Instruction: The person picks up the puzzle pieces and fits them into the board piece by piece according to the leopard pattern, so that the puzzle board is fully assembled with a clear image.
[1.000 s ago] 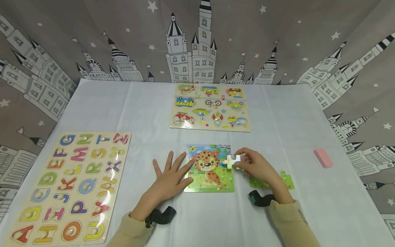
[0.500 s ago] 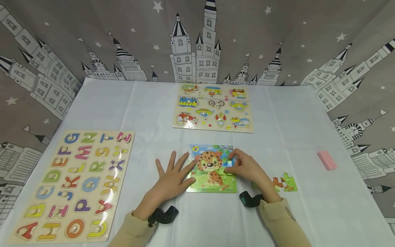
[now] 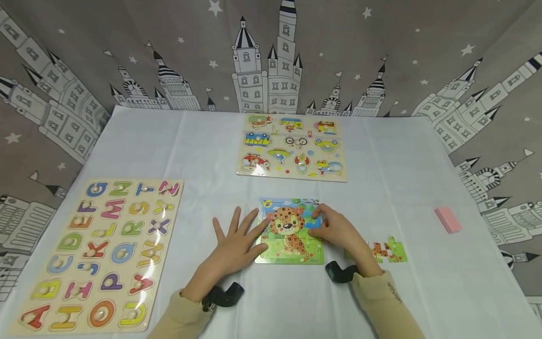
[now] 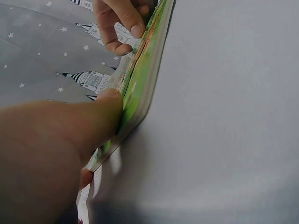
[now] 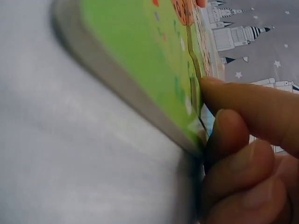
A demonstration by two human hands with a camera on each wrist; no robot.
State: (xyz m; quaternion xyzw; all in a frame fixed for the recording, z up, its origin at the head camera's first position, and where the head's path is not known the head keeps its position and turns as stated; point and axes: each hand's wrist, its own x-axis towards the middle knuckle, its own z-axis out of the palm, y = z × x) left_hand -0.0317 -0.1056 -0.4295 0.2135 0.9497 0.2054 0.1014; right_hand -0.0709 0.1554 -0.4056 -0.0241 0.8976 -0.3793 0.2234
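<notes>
A leopard jigsaw board (image 3: 271, 254) lies flat before me, its picture of blue sky and green grass. My left hand (image 3: 230, 248) lies beside it with fingers spread; the thumb (image 4: 105, 109) rests on a corner in the left wrist view. At the board's right side, my right hand (image 3: 338, 230) touches the picture with thumb and index fingertip, set apart over a jigsaw piece lying level in the board. Its other fingers (image 5: 247, 163) are bent at the edge in the right wrist view. Loose jigsaw pieces (image 3: 394, 249) lie right of that hand, partly hidden by the wrist.
A wooden alphabet peg board (image 3: 114, 238) lies at the left of the white table (image 3: 279, 306). A vehicle peg board (image 3: 292, 165) sits at the back, and a pink block (image 3: 448, 220) at the right. Castle-printed grey cloth (image 3: 338, 47) hangs behind the table.
My right hand has moved left onto the board with the pinched jigsaw piece, which now lies level in the picture. The thumb and index finger stay over it. My left hand keeps its place.
</notes>
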